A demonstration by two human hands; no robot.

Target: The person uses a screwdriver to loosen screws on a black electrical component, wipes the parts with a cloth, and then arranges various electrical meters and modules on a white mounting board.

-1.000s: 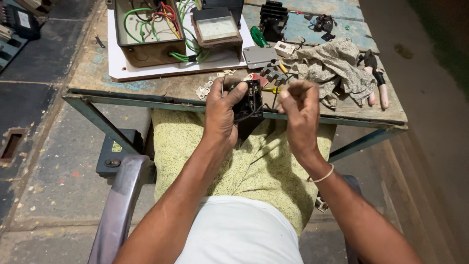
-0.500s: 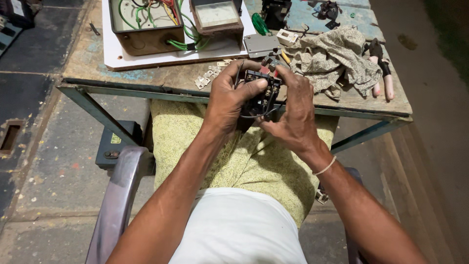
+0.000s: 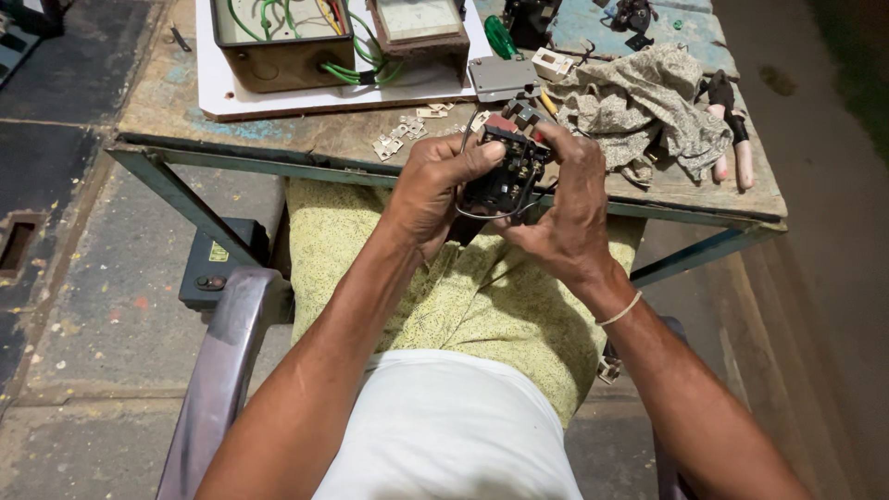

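A small black electrical component [image 3: 505, 171] with red and metal parts and a thin wire loop sits between both hands, just in front of the table's near edge. My left hand [image 3: 433, 190] grips its left side, thumb on top. Cupped around its right side and underside is my right hand [image 3: 565, 218], which wears a pale band at the wrist. Both hands are over my lap, which is covered in yellow patterned cloth [image 3: 463, 287].
The worn wooden table [image 3: 278, 139] carries a white board [image 3: 306, 97] with a metal box of green wires [image 3: 282, 42], a meter-like box [image 3: 419, 32], a grey plate [image 3: 503, 77], small metal pieces [image 3: 403, 134], a crumpled rag [image 3: 639, 106] and pliers [image 3: 732, 139]. A dark box [image 3: 218, 268] stands on the floor.
My right hand, first raised beside the component, has closed onto it. Both hands now hold it together, a little nearer to my body, and the view has shifted slightly.
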